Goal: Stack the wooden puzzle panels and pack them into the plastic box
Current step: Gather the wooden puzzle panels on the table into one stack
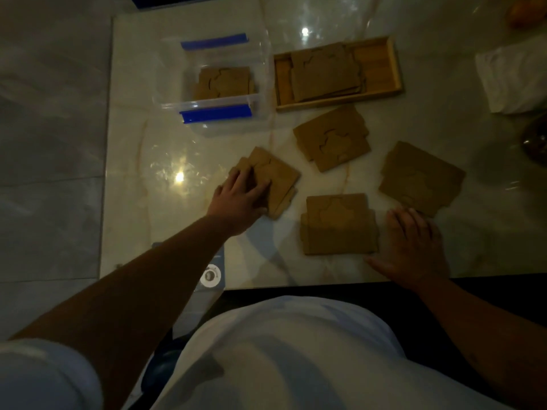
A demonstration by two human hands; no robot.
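Note:
Several small stacks of brown wooden puzzle panels lie on the pale marble table. My left hand presses on the left stack, fingers over its near-left corner. My right hand rests flat on the table, fingers spread, between the near stack and the right stack. Another stack lies in the middle. The clear plastic box with blue latches stands at the back left and holds a stack of panels.
A wooden tray holding more panels sits right of the box. White cloth lies at the far right, a dark round object near it. The table's front edge runs just before my body; grey floor lies to the left.

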